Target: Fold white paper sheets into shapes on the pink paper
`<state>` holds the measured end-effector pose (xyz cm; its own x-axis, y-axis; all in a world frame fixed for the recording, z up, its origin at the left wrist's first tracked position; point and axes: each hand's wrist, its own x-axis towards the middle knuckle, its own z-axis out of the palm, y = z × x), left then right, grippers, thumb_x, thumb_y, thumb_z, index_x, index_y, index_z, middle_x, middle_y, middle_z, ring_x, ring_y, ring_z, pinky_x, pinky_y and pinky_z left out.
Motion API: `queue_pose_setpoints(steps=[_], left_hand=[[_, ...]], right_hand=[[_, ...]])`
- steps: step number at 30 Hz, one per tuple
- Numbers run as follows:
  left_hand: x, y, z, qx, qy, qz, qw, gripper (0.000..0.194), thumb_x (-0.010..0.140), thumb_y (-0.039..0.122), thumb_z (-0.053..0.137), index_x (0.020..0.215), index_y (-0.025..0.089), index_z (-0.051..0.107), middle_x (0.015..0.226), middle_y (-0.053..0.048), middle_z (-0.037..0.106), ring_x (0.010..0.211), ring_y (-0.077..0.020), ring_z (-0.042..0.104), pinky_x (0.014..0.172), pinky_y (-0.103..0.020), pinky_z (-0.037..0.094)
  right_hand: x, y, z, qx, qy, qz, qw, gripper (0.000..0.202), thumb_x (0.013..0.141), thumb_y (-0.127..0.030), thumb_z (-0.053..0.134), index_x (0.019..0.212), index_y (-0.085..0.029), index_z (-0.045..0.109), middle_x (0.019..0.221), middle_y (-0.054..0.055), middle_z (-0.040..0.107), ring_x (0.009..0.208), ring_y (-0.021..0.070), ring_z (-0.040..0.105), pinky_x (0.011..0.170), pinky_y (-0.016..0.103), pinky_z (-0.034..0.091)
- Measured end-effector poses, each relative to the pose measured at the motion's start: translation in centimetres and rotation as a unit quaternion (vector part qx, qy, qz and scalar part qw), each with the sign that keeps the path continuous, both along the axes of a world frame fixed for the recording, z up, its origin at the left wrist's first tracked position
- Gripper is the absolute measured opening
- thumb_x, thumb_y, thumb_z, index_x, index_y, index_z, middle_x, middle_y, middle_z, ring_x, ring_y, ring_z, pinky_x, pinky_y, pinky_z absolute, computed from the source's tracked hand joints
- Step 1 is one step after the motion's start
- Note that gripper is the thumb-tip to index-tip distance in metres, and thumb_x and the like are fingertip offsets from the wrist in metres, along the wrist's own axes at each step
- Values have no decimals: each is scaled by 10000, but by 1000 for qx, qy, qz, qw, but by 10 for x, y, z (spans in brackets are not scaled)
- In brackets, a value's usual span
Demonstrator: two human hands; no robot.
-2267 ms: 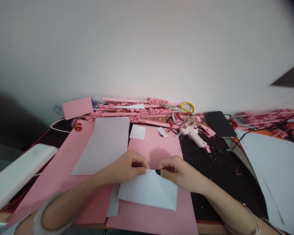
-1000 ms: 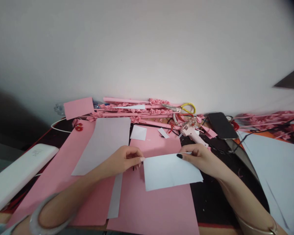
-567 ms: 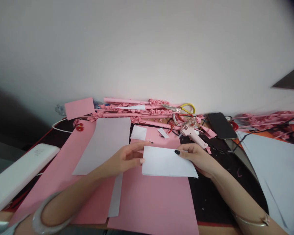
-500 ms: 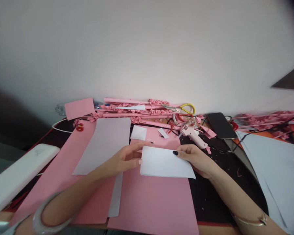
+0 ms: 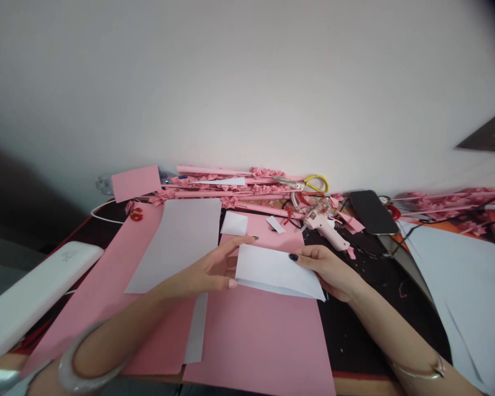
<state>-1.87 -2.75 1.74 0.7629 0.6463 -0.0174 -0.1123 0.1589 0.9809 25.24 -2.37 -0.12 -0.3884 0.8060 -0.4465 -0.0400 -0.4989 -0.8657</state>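
Note:
A folded white paper (image 5: 278, 272) is held above a large pink sheet (image 5: 264, 341). My right hand (image 5: 328, 269) pinches its right end, thumb on top and the other fingers behind. At the left end, my left hand (image 5: 214, 267) has its thumb and fingers spread apart around the paper's edge, the thumb near the lower left corner. The lower edge of the folded paper gapes slightly. Left of it, a white sheet (image 5: 181, 236) lies on more pink paper (image 5: 115, 275), and a narrow white strip (image 5: 197, 330) lies between the pink sheets.
Pink paper flower stems (image 5: 231, 193), yellow-handled scissors (image 5: 315, 183) and a pink glue gun (image 5: 328, 231) lie toward the wall. A black phone (image 5: 373, 212) is at the right, with white sheets (image 5: 457, 280) beyond. A long white device (image 5: 41, 291) sits far left.
The folded paper has tilted and its lower edge has parted a little. My left thumb has moved down and away from my fingers, while my right hand keeps its pinch.

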Motion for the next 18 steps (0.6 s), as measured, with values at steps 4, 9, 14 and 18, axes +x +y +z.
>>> queue_pose_setpoints(steps=[4, 9, 14, 18], left_hand=[[1, 0, -7, 26, 14, 27, 999, 582, 761, 236, 593, 1293, 261, 361, 1384, -98, 302, 1180, -272, 421, 914, -392, 393], [5, 0, -14, 80, 106, 102, 986, 380, 808, 235, 556, 1186, 227, 512, 1285, -66, 460, 1098, -224, 494, 870, -309, 427], [4, 0, -21, 80, 190, 206, 956, 208, 805, 293, 558, 945, 176, 658, 968, -18, 654, 908, -222, 576, 747, -269, 450], [4, 1, -21, 55, 206, 292, 932, 239, 776, 374, 582, 714, 146, 618, 651, 11, 595, 603, -137, 534, 515, -215, 404]], right_hand=[[1, 0, -2, 7, -11, 3, 1000, 242, 689, -328, 700, 747, -97, 660, 611, 7, 610, 484, 64, 509, 473, 184, 363], [-3, -1, -2, 27, -24, 24, 999, 224, 711, -326, 685, 763, -111, 654, 629, 4, 611, 516, 74, 521, 498, 188, 373], [-6, -5, 1, 75, 26, 33, 996, 351, 755, -392, 631, 1015, -156, 631, 892, 61, 655, 720, 132, 601, 634, 226, 450], [-6, -5, -1, 93, 87, 41, 991, 557, 736, -569, 556, 1129, -175, 583, 982, 107, 656, 847, 208, 617, 726, 315, 474]])
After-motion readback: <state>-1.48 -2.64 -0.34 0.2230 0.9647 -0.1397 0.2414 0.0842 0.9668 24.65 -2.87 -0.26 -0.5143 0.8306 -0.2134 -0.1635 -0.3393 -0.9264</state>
